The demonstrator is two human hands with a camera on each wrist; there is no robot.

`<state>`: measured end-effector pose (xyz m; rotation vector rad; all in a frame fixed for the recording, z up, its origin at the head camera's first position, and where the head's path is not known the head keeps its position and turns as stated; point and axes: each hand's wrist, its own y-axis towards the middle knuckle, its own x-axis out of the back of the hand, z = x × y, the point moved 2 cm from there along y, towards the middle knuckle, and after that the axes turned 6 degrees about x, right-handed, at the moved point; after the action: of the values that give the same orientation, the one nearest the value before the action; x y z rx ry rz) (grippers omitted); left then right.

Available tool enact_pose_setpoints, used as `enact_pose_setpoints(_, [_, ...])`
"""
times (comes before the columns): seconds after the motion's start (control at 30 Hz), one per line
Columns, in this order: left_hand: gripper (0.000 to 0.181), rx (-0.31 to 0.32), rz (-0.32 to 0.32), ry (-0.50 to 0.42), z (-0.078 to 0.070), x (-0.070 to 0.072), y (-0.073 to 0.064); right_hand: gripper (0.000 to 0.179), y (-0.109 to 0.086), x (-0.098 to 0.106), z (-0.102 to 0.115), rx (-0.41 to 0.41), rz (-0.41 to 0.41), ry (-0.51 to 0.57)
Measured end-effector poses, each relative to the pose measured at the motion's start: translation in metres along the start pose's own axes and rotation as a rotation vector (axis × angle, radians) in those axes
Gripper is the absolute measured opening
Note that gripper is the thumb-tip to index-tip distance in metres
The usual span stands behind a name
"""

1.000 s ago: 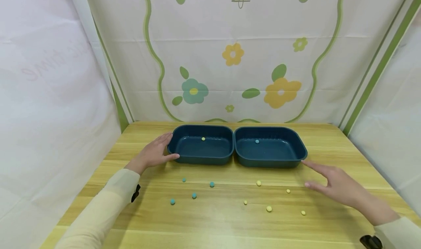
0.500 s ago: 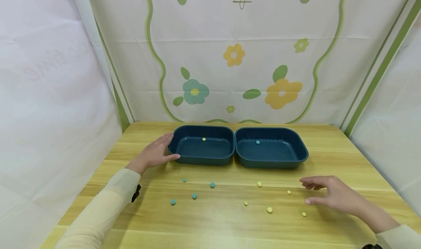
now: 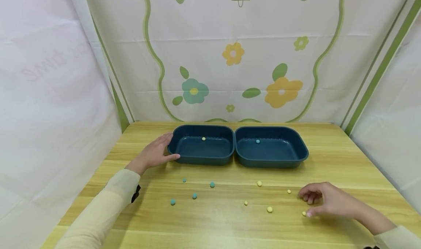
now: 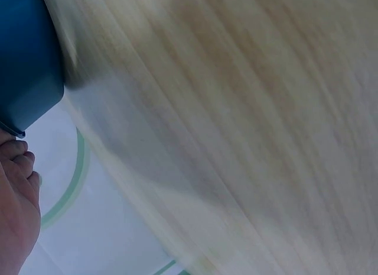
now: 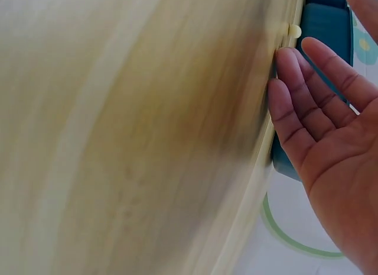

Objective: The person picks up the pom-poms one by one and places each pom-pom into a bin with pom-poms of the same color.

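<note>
My left hand [image 3: 152, 153] rests against the left end of the left dark blue tray [image 3: 204, 161], fingers along its outer side and thumb near the front rim. My right hand [image 3: 332, 201] hovers low over the right of the table, fingers bent and apart from the thumb, with nothing held. A small yellow ball [image 3: 304, 213] lies by the thumb tip; whether they touch, I cannot tell. Another yellow ball [image 3: 289, 191] is just left of the fingers. In the right wrist view the right palm [image 5: 342, 162] shows bare.
The right dark blue tray [image 3: 271, 164] adjoins the left one and has a blue ball [image 3: 258, 141] in it. A yellow ball [image 3: 203, 138] lies in the left tray. Several blue balls [image 3: 194, 196] and more yellow balls [image 3: 269, 209] are scattered in front. Fabric walls enclose the table.
My right hand has left the right tray's front corner and come down toward the near right yellow ball, its fingers bending. The left hand has stayed put.
</note>
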<state>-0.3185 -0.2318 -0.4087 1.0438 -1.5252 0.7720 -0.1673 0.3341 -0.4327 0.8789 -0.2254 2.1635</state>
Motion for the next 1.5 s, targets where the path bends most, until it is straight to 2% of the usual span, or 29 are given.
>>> enact_pose_setpoints(0.17, [0.099,-0.017,-0.011,0.023,-0.001,0.001,0.000,0.033,0.002,-0.005,-0.001,0.047,0.028,0.031])
enact_pose_setpoints(0.43, [0.098,-0.032,-0.019,0.055,-0.003,0.004,-0.001,0.032,0.003,-0.009,0.001,0.064,0.039,0.020])
enact_pose_setpoints(0.87, [0.097,-0.037,-0.030,0.084,-0.001,0.001,0.001,0.023,0.006,-0.012,0.001,0.100,0.040,-0.047])
enact_pose_setpoints(1.2, [0.096,-0.040,-0.029,0.084,-0.001,0.000,0.002,0.023,0.005,-0.013,0.001,0.177,0.032,-0.068])
enact_pose_setpoints(1.5, [0.098,-0.047,-0.024,0.074,-0.001,0.000,0.000,0.018,0.004,-0.013,0.001,0.140,0.028,-0.013])
